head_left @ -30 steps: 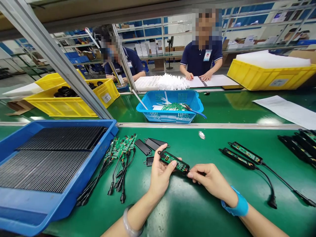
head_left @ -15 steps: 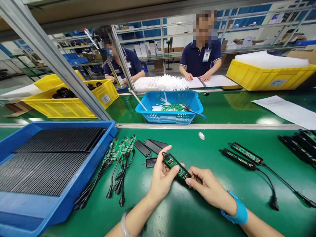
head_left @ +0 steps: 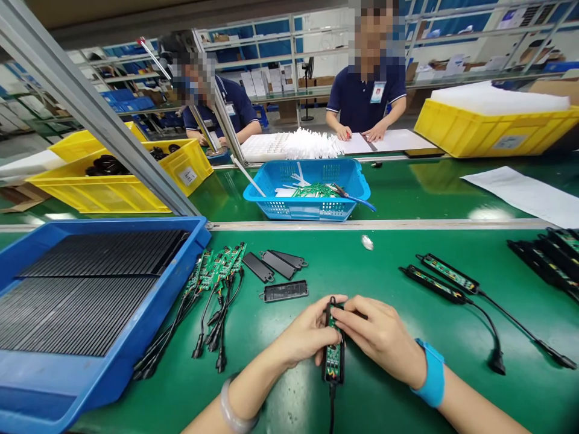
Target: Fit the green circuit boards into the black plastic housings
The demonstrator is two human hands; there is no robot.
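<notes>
A green circuit board in a narrow black case points away from me, its cable hanging toward my body. My left hand is wrapped round the case from the left, thumb lying on the board. At the far end, by the hanging loop, my right hand grips the case and board with its fingertips; they partly cover the upper board. Left of my hands lie several black case pieces, one with its hollow side up. Beyond those is a bunch of green boards with black cables.
A blue tray of black cases stands at the left. Two cased boards with cables lie at the right, near a further stack. A blue basket sits behind the metal strip. Two people work across the bench.
The case has turned from slanting to pointing straight away from me and sits lower. My right hand has shifted from its near end to its far end. The left hand still holds it.
</notes>
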